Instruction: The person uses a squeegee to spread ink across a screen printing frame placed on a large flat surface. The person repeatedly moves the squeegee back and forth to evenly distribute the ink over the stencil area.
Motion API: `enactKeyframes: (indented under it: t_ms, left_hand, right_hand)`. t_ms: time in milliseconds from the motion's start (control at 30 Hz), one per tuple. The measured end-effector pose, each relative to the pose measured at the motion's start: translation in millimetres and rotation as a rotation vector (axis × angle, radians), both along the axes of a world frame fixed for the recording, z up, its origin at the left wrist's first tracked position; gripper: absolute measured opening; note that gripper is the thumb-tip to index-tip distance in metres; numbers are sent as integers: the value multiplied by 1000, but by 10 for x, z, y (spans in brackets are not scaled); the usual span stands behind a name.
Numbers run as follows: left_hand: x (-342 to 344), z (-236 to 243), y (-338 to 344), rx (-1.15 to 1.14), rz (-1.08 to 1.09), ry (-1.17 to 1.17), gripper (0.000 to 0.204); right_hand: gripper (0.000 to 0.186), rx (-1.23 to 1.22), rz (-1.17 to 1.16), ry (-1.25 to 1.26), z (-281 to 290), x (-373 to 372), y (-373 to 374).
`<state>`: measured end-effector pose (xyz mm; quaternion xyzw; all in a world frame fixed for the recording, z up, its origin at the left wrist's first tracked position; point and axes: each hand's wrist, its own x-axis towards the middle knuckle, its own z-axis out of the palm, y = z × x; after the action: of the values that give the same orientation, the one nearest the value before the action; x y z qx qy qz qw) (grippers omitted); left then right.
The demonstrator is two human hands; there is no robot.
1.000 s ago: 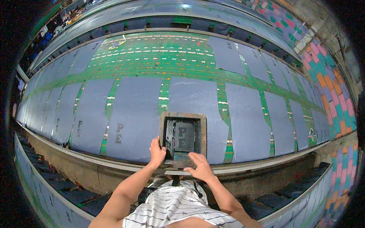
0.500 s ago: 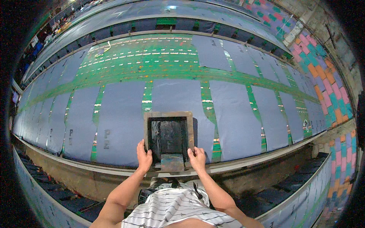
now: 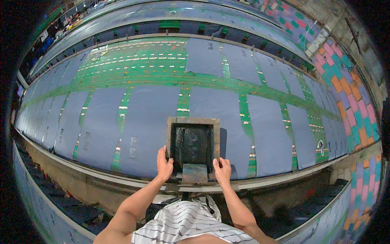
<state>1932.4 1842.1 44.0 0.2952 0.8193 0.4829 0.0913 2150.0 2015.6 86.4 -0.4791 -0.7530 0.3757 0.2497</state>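
A wooden screen-printing frame (image 3: 216,136) is between my hands over the near edge of the long table, with black ink on its mesh. My left hand (image 3: 164,166) is closed on its left side, thumb on top. My right hand (image 3: 222,171) grips the right side near the same height. A flat grey-brown block (image 3: 195,173) sits at the frame's near end; I cannot tell whether it is a squeegee. Under and beside the frame lie blue-grey fabric panels (image 3: 148,118), some with dark printed marks. Whether the frame touches the fabric is hidden.
The green tabletop (image 3: 134,73) shows between the panels, with white and orange dashed marks. More panels (image 3: 205,57) lie in the far row. A long rail (image 3: 109,178) runs along the near edge. Another long table (image 3: 122,20) stands beyond, and coloured paving (image 3: 345,89) lies at right.
The view has turned, so the table appears rotated. Frame and hands sit farther right in the picture, and the nearby panels have shifted right too. Both hands keep their hold.
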Motion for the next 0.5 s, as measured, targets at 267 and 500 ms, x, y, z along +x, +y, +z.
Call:
enactKeyframes:
  t_ms: [267,500]
  left_hand:
    - [640,-126,423,2,28,7,67]
    - [680,-154,455,-28,24,26,65]
  right_hand:
    - [59,-56,56,-56,-209,648,531]
    - [63,-76,93,-123,-324,761,598]
